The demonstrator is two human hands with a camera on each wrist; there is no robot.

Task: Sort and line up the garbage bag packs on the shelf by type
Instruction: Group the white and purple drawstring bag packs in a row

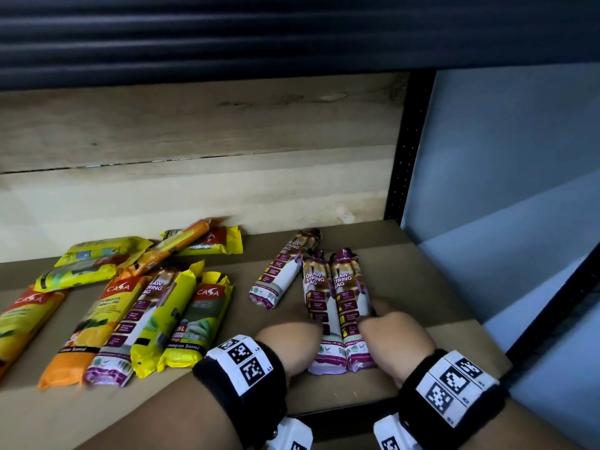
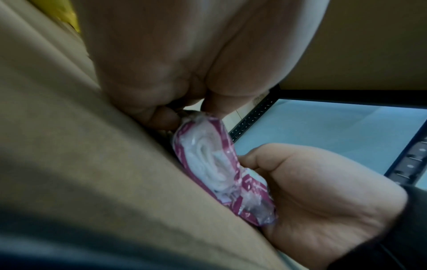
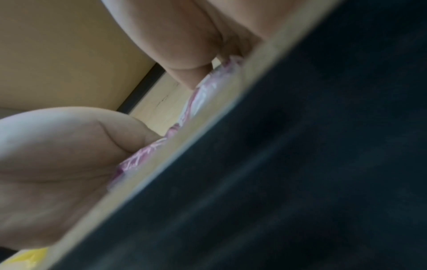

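Observation:
Two purple draw-string bag packs lie side by side on the cardboard shelf, long ends toward me. My left hand grips the left pack from its left side, thumb on top. My right hand grips the right pack from its right side. The left wrist view shows the rolled end of a purple pack between my left hand and right hand. A third purple pack lies tilted just left of the pair. A fourth purple pack sits in the mixed heap.
Several yellow and orange packs lie jumbled on the shelf's left half, some overlapping. A wooden back wall closes the rear. A black upright post marks the right end. The black front rail runs under my wrists.

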